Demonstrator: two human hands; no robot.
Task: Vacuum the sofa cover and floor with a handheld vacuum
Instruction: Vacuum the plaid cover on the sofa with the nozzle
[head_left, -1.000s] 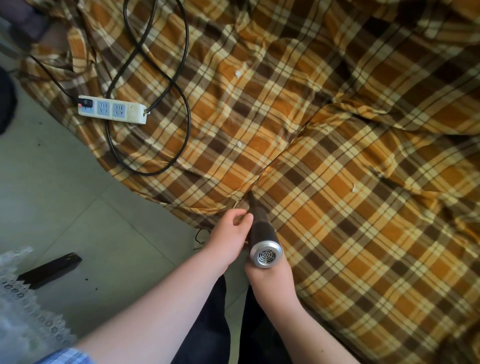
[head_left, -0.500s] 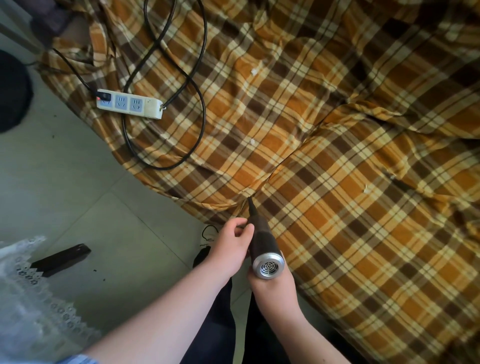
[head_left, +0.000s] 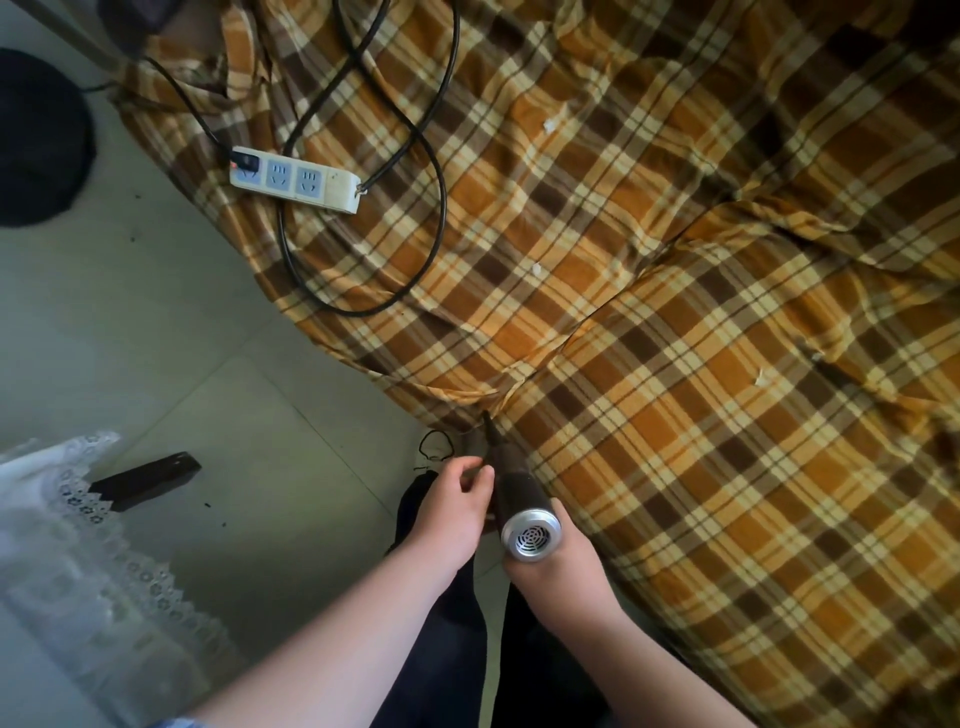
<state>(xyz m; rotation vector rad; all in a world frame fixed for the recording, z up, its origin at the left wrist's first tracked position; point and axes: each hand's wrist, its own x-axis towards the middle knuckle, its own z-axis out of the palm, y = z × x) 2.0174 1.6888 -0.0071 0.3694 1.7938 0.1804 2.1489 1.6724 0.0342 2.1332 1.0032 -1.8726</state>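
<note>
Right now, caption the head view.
Right hand holds handheld vacuum, nozzle at edge of plaid sofa cover; left hand alongside.

Dim, soft light; sharp centre, wide-angle edge distortion.

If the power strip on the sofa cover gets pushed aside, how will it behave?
The power strip looks like a rigid plastic bar, so it should slide as one piece, probably not roll. Its looped black cord and the inserted plug will likely drag or tug it back. The wrinkled sofa cover may bunch up ahead of it.
</note>
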